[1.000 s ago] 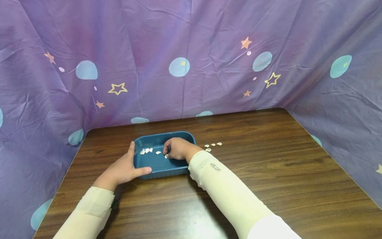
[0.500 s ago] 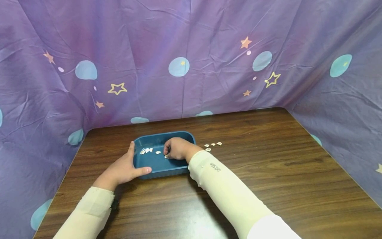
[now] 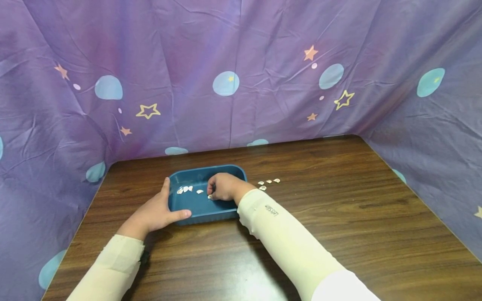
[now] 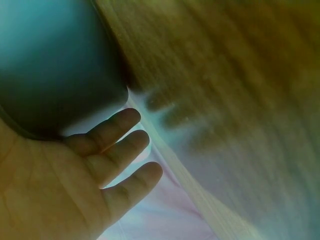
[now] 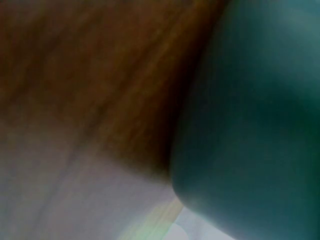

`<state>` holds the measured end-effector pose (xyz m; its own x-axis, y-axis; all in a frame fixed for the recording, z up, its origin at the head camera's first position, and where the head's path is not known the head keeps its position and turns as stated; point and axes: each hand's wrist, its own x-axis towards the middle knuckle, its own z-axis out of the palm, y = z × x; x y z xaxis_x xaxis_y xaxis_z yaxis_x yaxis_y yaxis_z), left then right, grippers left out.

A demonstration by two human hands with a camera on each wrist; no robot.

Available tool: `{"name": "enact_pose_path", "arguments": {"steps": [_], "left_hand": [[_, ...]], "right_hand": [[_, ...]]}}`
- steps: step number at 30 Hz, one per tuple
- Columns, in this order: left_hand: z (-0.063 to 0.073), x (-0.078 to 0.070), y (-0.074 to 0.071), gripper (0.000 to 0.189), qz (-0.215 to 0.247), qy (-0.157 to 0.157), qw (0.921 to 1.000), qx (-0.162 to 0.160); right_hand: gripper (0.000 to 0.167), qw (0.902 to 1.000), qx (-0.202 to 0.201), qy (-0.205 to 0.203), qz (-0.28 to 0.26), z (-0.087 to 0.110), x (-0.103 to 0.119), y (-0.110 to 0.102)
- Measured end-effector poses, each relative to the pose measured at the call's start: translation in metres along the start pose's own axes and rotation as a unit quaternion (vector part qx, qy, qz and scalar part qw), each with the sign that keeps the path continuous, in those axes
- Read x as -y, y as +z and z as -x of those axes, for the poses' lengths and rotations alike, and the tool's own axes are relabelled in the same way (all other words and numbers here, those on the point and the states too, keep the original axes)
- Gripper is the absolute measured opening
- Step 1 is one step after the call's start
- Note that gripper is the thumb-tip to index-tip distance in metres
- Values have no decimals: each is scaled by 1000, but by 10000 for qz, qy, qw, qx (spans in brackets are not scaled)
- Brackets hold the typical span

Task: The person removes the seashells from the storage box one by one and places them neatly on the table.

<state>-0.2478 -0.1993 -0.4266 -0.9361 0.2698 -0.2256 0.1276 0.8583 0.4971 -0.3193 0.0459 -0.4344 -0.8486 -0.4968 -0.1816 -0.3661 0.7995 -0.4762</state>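
A blue rectangular tray (image 3: 196, 209) stands on the table. My left hand (image 3: 152, 213) rests against its left end, index finger along that side and thumb lying over the near rim. In the left wrist view the other fingers (image 4: 120, 160) are stretched out and spread beside the tray's wall. Inside the tray, my right hand (image 3: 224, 187) has curled fingers and pinches a small whitish shell (image 3: 209, 197), partly covered by the fingertips. Left of it lie a single shell (image 3: 200, 191) and a close group of shells (image 3: 185, 189). The right wrist view shows only the tray's outer wall (image 5: 250, 140) and table.
Several more small shells (image 3: 262, 188) lie on the wooden table (image 3: 339, 217) just right of the tray. A purple curtain (image 3: 263, 104) with stars hangs behind and along both sides of the table.
The right fingertips have closed in slightly on the shell, which shows less than before. The left hand, the tray and the other shells stay where they were.
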Motion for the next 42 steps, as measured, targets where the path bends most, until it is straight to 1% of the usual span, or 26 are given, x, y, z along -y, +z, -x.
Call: {"name": "enact_pose_path", "arguments": {"steps": [8,12,17,23,26,28,31,36,38,42], "left_hand": [[0,-1,0,140,-5,-7,10000,10],[1,-1,1,141,-6,-12,10000,37],[1,-1,5,141,-36,-20,10000,60],[2,-1,6,140,-56,14,10000,64],[2,-1,6,140,-51,39,10000,62],[2,-1,6,140,-52,58,10000,38],[1,0,6,140,-51,68,10000,27],[1,1,5,141,-67,38,10000,27],[2,0,4,140,-59,42,10000,-7],[2,-1,2,140,-33,34,10000,-45]], "right_hand": [[13,10000,23,1,-46,2,0,-3],[13,10000,-54,-56,-60,4,-1,-1],[11,9992,-230,-300,-150,5,-3,2],[9,9944,-479,-676,-650,9,-4,1],[8,9912,-635,-826,-811,10,-4,-1],[6,9894,-724,-884,-898,11,-4,-4],[6,9870,-750,-883,-1117,14,-2,-11],[7,9820,-793,-945,-1432,24,1,-28],[6,9795,-872,-1013,-1509,29,-2,-35],[6,9728,-1045,-1154,-1718,38,-14,-47]]}}
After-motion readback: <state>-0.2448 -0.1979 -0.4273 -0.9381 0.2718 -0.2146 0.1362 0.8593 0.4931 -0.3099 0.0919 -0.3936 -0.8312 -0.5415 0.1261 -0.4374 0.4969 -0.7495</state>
